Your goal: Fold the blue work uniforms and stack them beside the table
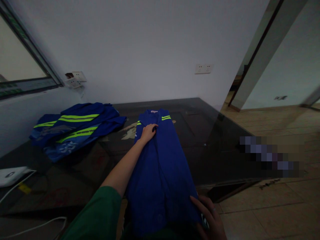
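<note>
A blue jacket [172, 156], folded into a long narrow shape, lies front side up on the dark table, collar toward the wall. Yellow-green stripes show near its shoulders. Its lower end hangs over the near table edge toward me. My left hand [149, 131] is closed on the front opening below the collar, fingers curled together. At the lower right edge, my right hand [211, 215] grips the jacket's side; a pale reflective patch shows beside its fingers, and part of this hand is in shadow.
More blue clothing [80, 123] with yellow-green stripes lies heaped at the table's left. A white device [12, 176] with a cable is at the far left. The glossy dark table [212, 150] meets the wall behind. Sockets [203, 69] are on the wall; tiled floor lies right.
</note>
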Demonstrator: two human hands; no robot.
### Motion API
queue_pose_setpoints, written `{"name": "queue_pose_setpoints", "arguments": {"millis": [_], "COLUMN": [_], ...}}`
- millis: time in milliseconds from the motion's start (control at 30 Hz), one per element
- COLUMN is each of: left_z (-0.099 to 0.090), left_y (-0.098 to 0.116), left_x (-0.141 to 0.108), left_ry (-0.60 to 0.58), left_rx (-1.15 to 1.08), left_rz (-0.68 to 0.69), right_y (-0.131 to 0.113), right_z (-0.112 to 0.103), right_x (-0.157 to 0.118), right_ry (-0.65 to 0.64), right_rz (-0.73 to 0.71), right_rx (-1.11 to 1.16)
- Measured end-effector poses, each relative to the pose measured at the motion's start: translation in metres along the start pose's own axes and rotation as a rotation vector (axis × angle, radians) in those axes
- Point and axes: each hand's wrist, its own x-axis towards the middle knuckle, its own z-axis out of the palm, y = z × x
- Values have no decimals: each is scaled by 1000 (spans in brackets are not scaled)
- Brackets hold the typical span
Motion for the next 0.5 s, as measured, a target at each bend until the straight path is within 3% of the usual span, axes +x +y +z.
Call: {"name": "queue_pose_setpoints", "arguments": {"millis": [200, 300, 400, 500], "left_z": [-6, -9, -14, -21], "left_y": [2, -6, -24, -45], "left_x": [-5, -1, 10, 27], "left_ry": [-31, -42, 139, 294], "left_rx": [50, -102, -330, -402], "left_rz": [17, -26, -286, -580], "right_y": [-9, -16, -22, -25], "right_z": [-4, -5, -6, -5], "right_x": [16, 24, 34, 46], "right_ry": [76, 77, -5, -72], "right_rz": [-11, -30, -75, -116], "right_rx": [-45, -133, -230, -289]}}
